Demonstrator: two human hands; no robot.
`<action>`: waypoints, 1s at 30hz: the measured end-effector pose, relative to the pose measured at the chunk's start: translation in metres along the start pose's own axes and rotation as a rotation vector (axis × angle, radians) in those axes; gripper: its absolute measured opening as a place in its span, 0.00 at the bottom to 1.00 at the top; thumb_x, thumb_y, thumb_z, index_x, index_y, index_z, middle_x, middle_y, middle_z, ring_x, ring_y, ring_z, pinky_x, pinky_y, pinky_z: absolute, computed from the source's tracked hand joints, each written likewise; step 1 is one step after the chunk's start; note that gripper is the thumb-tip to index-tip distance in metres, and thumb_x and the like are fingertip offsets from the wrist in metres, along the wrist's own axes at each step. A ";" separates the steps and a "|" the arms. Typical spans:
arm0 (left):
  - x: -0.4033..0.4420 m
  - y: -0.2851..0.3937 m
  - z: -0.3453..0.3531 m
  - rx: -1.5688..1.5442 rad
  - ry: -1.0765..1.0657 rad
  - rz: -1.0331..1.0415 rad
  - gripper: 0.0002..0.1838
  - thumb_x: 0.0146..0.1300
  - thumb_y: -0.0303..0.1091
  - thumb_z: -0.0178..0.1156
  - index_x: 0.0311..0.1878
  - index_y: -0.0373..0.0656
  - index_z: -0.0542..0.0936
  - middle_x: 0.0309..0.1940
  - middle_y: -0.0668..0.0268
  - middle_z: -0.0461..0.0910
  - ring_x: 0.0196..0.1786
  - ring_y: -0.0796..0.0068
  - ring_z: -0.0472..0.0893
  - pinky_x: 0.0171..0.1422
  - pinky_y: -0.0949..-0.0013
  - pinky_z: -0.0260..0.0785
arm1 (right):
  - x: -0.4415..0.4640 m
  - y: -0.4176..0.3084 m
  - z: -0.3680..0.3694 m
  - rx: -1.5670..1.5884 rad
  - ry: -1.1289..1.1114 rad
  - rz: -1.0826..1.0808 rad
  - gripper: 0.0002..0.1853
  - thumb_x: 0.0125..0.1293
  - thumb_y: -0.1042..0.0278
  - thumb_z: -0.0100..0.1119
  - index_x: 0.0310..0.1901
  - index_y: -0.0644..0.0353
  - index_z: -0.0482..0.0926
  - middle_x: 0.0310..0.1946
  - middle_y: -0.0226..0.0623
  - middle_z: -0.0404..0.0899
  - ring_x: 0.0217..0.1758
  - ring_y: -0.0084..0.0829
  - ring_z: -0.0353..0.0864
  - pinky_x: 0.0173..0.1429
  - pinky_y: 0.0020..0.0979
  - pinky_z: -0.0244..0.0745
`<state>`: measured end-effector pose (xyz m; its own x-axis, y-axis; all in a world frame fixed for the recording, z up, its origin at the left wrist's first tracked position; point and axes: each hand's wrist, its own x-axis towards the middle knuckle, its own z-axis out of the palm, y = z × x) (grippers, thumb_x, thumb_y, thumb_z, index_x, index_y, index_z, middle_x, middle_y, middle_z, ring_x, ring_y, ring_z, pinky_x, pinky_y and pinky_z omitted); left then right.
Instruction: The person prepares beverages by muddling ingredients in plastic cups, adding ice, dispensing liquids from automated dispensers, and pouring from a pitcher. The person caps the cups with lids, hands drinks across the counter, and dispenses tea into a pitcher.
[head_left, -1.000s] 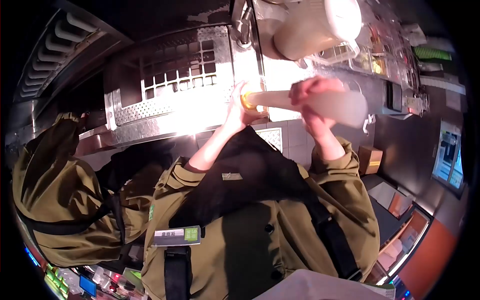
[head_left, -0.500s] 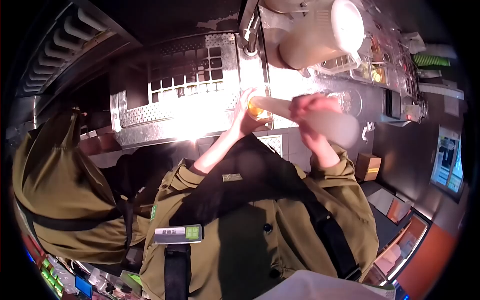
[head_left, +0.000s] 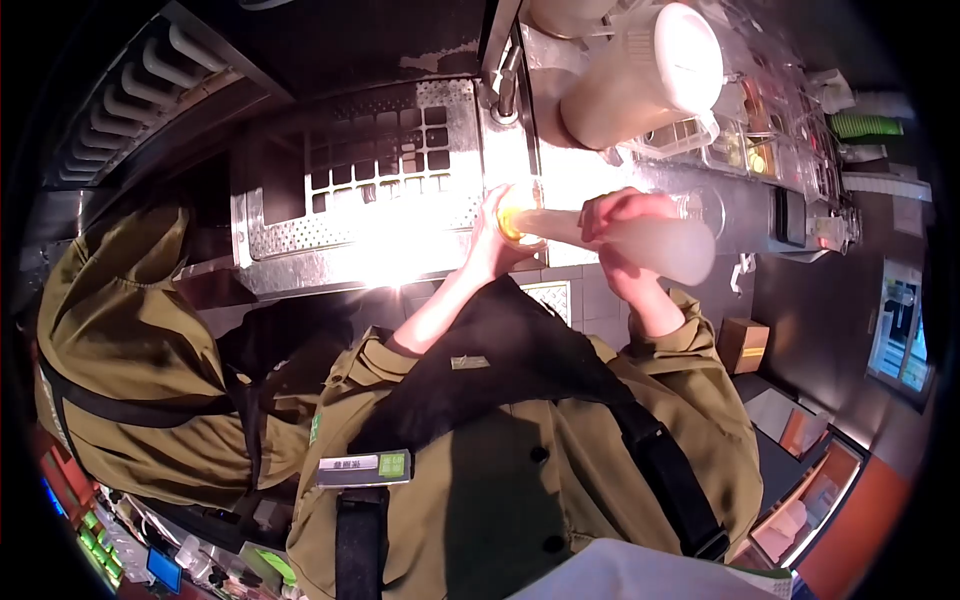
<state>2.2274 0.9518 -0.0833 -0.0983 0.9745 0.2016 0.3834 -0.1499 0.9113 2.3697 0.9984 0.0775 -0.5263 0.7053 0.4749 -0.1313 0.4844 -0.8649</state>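
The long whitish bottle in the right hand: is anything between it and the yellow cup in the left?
Nothing visible is: the narrow end of the whitish bottle is right at the yellow cup, though contact is unclear. The right hand grips the bottle farther back; the large pitcher stands off to the side.

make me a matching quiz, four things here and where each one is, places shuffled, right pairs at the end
1. frosted white tapered container
2. clear cup with yellow contents
3. large pale lidded pitcher
4. brown cardboard box

A. on the bright metal counter
B. just past the olive right sleeve
C. in the right hand
D. in the left hand

Pairs: 1-C, 2-D, 3-A, 4-B
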 end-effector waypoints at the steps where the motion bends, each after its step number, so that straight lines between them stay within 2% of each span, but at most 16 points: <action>1: 0.000 0.002 0.001 0.003 0.005 0.007 0.56 0.27 0.36 0.77 0.60 0.38 0.52 0.53 0.50 0.62 0.56 0.55 0.66 0.60 0.60 0.61 | 0.000 0.005 0.003 0.033 0.045 0.005 0.14 0.52 0.80 0.54 0.38 0.57 0.61 0.26 0.37 0.68 0.26 0.30 0.70 0.34 0.33 0.70; 5: -0.004 -0.001 0.001 -0.044 -0.004 0.022 0.57 0.27 0.35 0.77 0.61 0.39 0.51 0.54 0.51 0.62 0.56 0.55 0.66 0.60 0.61 0.61 | 0.001 -0.004 0.003 -0.132 0.024 -0.030 0.16 0.51 0.81 0.53 0.40 0.57 0.60 0.26 0.37 0.67 0.26 0.30 0.70 0.34 0.33 0.70; 8: -0.002 -0.004 0.004 -0.097 -0.042 -0.043 0.57 0.27 0.34 0.77 0.61 0.39 0.50 0.54 0.52 0.61 0.56 0.56 0.66 0.60 0.61 0.61 | -0.005 0.013 0.003 -0.268 0.011 -0.031 0.12 0.54 0.76 0.55 0.37 0.58 0.63 0.25 0.38 0.69 0.26 0.29 0.71 0.32 0.31 0.71; 12: 0.009 0.018 -0.007 -0.074 0.058 -0.092 0.52 0.35 0.34 0.73 0.61 0.38 0.49 0.55 0.51 0.60 0.57 0.57 0.65 0.60 0.60 0.61 | 0.014 -0.043 -0.016 0.071 0.199 -0.094 0.14 0.56 0.67 0.56 0.39 0.58 0.62 0.26 0.37 0.68 0.26 0.30 0.70 0.31 0.31 0.69; 14: 0.008 0.031 -0.028 -0.150 0.139 -0.183 0.55 0.36 0.33 0.71 0.63 0.36 0.43 0.57 0.49 0.57 0.59 0.55 0.63 0.62 0.62 0.60 | 0.029 -0.085 -0.031 0.237 0.320 -0.275 0.18 0.54 0.61 0.58 0.40 0.58 0.61 0.28 0.36 0.66 0.26 0.31 0.68 0.30 0.31 0.67; 15: 0.005 0.034 -0.040 -0.363 0.208 -0.211 0.57 0.36 0.31 0.72 0.64 0.38 0.41 0.58 0.50 0.54 0.60 0.56 0.61 0.62 0.62 0.59 | 0.034 -0.081 -0.033 0.172 0.341 -0.313 0.19 0.53 0.63 0.59 0.40 0.59 0.61 0.28 0.37 0.66 0.27 0.31 0.67 0.31 0.32 0.67; 16: 0.009 0.032 -0.052 -0.568 0.284 -0.200 0.59 0.36 0.29 0.72 0.65 0.40 0.39 0.60 0.51 0.51 0.61 0.56 0.59 0.63 0.62 0.58 | 0.044 -0.065 -0.031 0.129 0.354 -0.375 0.20 0.51 0.64 0.60 0.41 0.59 0.60 0.28 0.37 0.66 0.27 0.31 0.67 0.31 0.33 0.66; 17: 0.016 0.030 -0.068 -0.496 0.425 -0.204 0.58 0.36 0.28 0.72 0.65 0.43 0.40 0.59 0.52 0.53 0.61 0.58 0.59 0.63 0.60 0.57 | 0.052 -0.028 -0.030 0.124 0.344 -0.417 0.19 0.51 0.66 0.60 0.40 0.59 0.62 0.28 0.37 0.66 0.28 0.32 0.68 0.33 0.34 0.67; 18: 0.022 0.011 -0.091 -0.307 0.405 -0.088 0.56 0.37 0.29 0.72 0.65 0.43 0.42 0.56 0.52 0.58 0.60 0.60 0.61 0.62 0.60 0.59 | 0.060 0.016 -0.029 0.108 0.337 -0.437 0.17 0.50 0.68 0.60 0.39 0.60 0.64 0.28 0.37 0.66 0.29 0.32 0.69 0.35 0.36 0.69; 21: 0.048 0.015 -0.151 -0.171 0.463 -0.098 0.53 0.40 0.33 0.71 0.64 0.42 0.44 0.52 0.49 0.65 0.56 0.58 0.67 0.60 0.60 0.60 | 0.077 0.092 -0.025 -0.401 0.235 -0.626 0.17 0.48 0.70 0.63 0.39 0.63 0.70 0.38 0.46 0.69 0.37 0.39 0.73 0.43 0.39 0.71; 22: 0.060 0.018 -0.165 -0.248 0.468 -0.032 0.48 0.43 0.29 0.66 0.63 0.39 0.44 0.52 0.52 0.64 0.56 0.61 0.66 0.60 0.62 0.60 | 0.072 0.103 -0.015 -0.549 0.277 -0.648 0.18 0.47 0.70 0.65 0.39 0.65 0.72 0.43 0.50 0.69 0.40 0.43 0.74 0.45 0.40 0.71; 23: 0.068 0.020 -0.178 -0.189 0.442 -0.022 0.49 0.43 0.30 0.66 0.63 0.39 0.43 0.52 0.52 0.64 0.56 0.61 0.66 0.60 0.62 0.60 | 0.055 0.108 -0.006 -0.711 0.209 -0.508 0.19 0.47 0.70 0.64 0.41 0.66 0.72 0.46 0.51 0.68 0.44 0.45 0.72 0.48 0.39 0.70; 25: 0.079 0.035 -0.198 -0.055 0.404 -0.036 0.53 0.43 0.30 0.68 0.64 0.40 0.39 0.54 0.52 0.64 0.59 0.62 0.65 0.61 0.62 0.60 | 0.027 0.100 0.008 -0.723 0.185 0.061 0.21 0.50 0.69 0.61 0.46 0.69 0.70 0.51 0.51 0.65 0.52 0.47 0.67 0.54 0.37 0.66; 26: 0.089 0.031 -0.201 -0.200 0.383 0.078 0.53 0.42 0.30 0.68 0.65 0.41 0.39 0.54 0.51 0.64 0.60 0.61 0.64 0.62 0.63 0.58 | 0.013 0.093 0.018 -0.547 0.218 0.483 0.21 0.54 0.69 0.58 0.48 0.70 0.68 0.53 0.51 0.64 0.55 0.47 0.65 0.56 0.37 0.63; 28: 0.113 0.019 -0.204 -0.479 0.316 0.298 0.55 0.41 0.30 0.69 0.65 0.42 0.40 0.55 0.51 0.64 0.60 0.61 0.64 0.65 0.64 0.54 | -0.025 0.145 0.011 -0.789 0.074 0.315 0.18 0.58 0.66 0.51 0.50 0.61 0.71 0.52 0.53 0.65 0.54 0.47 0.67 0.57 0.36 0.63; 30: 0.128 0.020 -0.208 -0.505 0.265 0.291 0.55 0.41 0.25 0.69 0.66 0.45 0.39 0.56 0.51 0.61 0.60 0.61 0.63 0.65 0.64 0.53 | -0.032 0.175 -0.009 -0.932 -0.119 0.119 0.17 0.57 0.69 0.49 0.50 0.61 0.71 0.49 0.55 0.68 0.53 0.48 0.68 0.58 0.36 0.62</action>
<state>2.0314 1.0385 0.0352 -0.3040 0.8174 0.4894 -0.0446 -0.5254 0.8497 2.3713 1.0648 -0.0876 -0.5824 0.7440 0.3276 0.6256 0.6675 -0.4039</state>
